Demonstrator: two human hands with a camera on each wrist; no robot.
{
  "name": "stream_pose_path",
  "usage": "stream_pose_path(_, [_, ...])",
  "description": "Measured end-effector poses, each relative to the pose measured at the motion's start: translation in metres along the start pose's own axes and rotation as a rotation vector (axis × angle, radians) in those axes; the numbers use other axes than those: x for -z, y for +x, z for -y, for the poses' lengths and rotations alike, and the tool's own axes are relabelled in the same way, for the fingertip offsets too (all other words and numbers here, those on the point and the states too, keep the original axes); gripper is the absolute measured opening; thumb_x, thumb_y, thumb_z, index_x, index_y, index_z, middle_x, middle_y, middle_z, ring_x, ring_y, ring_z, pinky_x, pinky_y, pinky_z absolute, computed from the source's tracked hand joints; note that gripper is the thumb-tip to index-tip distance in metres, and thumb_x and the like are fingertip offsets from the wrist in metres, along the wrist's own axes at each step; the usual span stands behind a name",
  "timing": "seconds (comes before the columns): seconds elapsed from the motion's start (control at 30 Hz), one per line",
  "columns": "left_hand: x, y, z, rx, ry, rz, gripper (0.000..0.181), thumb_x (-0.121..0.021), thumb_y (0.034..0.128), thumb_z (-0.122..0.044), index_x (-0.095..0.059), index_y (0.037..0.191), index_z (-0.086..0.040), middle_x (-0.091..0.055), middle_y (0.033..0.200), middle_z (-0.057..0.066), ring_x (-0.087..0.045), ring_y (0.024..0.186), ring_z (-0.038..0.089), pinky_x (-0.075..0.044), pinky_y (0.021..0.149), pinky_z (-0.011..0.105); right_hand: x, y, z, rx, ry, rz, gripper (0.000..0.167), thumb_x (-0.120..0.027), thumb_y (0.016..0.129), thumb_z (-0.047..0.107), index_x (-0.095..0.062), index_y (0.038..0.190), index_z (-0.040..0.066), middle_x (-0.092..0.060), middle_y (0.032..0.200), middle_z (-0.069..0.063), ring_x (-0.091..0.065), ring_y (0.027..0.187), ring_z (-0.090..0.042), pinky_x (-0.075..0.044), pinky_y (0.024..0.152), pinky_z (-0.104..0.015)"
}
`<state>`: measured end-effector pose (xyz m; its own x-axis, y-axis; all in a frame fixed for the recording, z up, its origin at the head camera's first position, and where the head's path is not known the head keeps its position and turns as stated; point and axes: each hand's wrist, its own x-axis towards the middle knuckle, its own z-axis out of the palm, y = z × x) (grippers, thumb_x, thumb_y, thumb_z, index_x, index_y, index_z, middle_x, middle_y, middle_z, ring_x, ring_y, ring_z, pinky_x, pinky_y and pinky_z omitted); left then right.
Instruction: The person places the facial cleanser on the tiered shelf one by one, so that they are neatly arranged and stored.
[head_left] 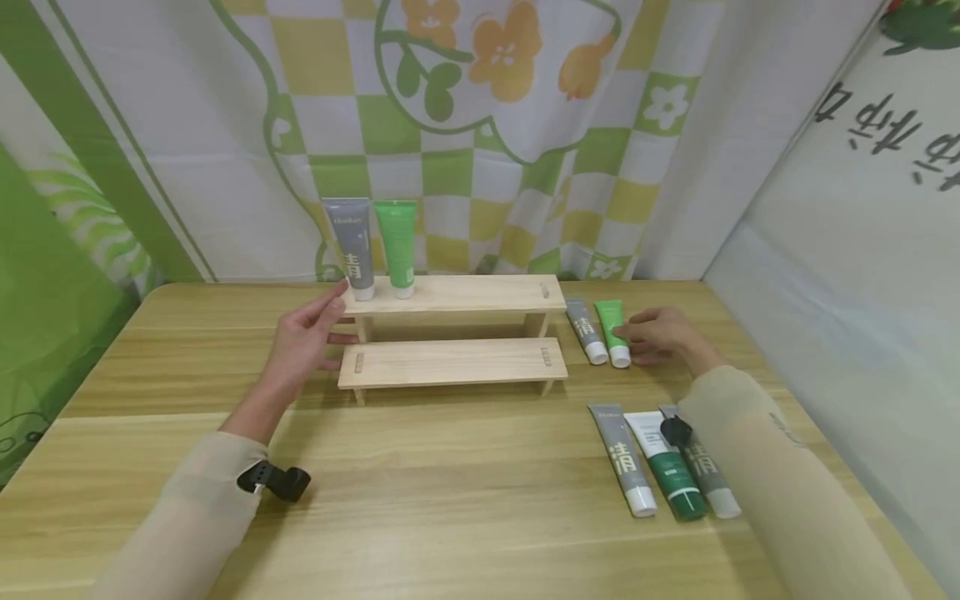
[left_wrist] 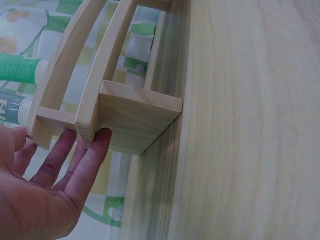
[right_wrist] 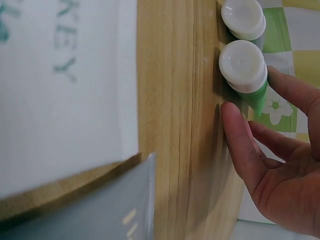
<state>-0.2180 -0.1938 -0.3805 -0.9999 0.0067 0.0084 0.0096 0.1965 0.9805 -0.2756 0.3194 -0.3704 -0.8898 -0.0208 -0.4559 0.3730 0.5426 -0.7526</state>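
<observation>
A two-tier wooden rack [head_left: 450, 362] stands on the table. On its upper tier a grey tube [head_left: 352, 246] and a green tube [head_left: 397, 246] stand upright on their white caps. The left hand [head_left: 300, 333] touches the rack's left end, its fingers at the ends of both tiers [left_wrist: 87, 110]. Right of the rack, a small green tube [head_left: 612, 329] lies beside a small grey tube [head_left: 585, 329]. The right hand [head_left: 663, 333] is at the green tube's right side, thumb and fingers spread around it without a closed grip in the right wrist view [right_wrist: 257, 97].
Nearer the front right, two grey tubes [head_left: 622, 458] and a white and green tube [head_left: 667, 467] lie side by side, partly under the right forearm. A patterned curtain [head_left: 480, 192] hangs behind the table, and a white wall [head_left: 847, 250] is on the right.
</observation>
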Motion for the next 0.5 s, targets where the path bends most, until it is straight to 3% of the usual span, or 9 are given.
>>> stream_pose_path(0.3, [0.0000, -0.0003, 0.0000, 0.015, -0.003, 0.005, 0.054, -0.048, 0.1033, -0.051, -0.040, 0.154, -0.034, -0.053, 0.142, 0.022, -0.067, 0.108, 0.035, -0.063, 0.070, 0.041, -0.0058, 0.0032, 0.0084, -0.009, -0.011, 0.021, 0.076, -0.067, 0.098, 0.018, -0.023, 0.149, -0.017, -0.056, 0.123, -0.025, -0.066, 0.090, -0.019, -0.059, 0.087, -0.036])
stream_pose_path(0.5, [0.0001, -0.0001, -0.0006, 0.030, -0.001, 0.005, 0.056, -0.047, 0.1028, -0.052, -0.038, 0.155, -0.034, -0.052, 0.142, 0.023, -0.062, 0.114, 0.043, -0.062, 0.072, 0.042, -0.0067, 0.0069, 0.0075, -0.024, 0.014, 0.024, 0.074, -0.066, 0.097, 0.016, -0.025, 0.148, -0.017, -0.060, 0.112, -0.018, -0.065, 0.084, -0.015, -0.060, 0.085, -0.034])
